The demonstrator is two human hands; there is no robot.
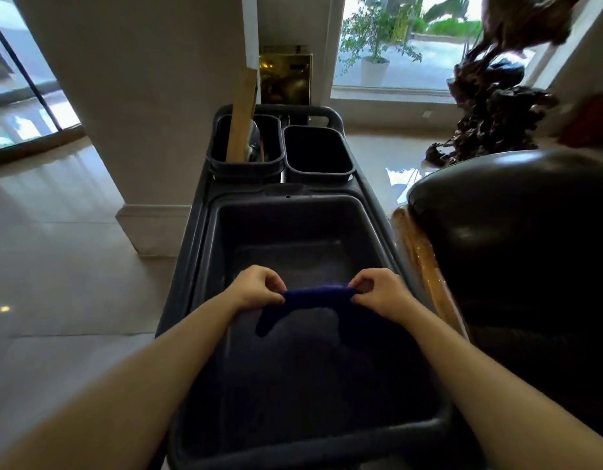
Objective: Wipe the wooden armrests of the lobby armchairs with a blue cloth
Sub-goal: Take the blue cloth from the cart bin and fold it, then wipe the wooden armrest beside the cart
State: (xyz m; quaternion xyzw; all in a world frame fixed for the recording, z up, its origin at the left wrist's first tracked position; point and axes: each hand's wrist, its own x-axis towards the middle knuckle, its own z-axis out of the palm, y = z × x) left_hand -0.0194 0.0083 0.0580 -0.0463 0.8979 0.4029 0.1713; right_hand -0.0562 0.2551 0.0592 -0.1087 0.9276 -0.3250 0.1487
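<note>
A dark blue cloth (313, 308) hangs stretched between my two hands above the large grey tub (293, 225) of a cleaning cart. My left hand (256, 286) pinches its left upper corner and my right hand (378, 288) pinches the right one. The cloth's lower part drapes down into the tub. To the right stands a dark leather armchair (517, 239), its glossy wooden armrest (425, 262) running alongside the cart's right edge.
Two small black bins (318, 150) sit at the cart's far end; the left one holds a wooden handle (240, 120). A beige pillar (140, 113) rises on the left over polished floor tiles. A dark root sculpture (489, 110) stands at the back right by the window.
</note>
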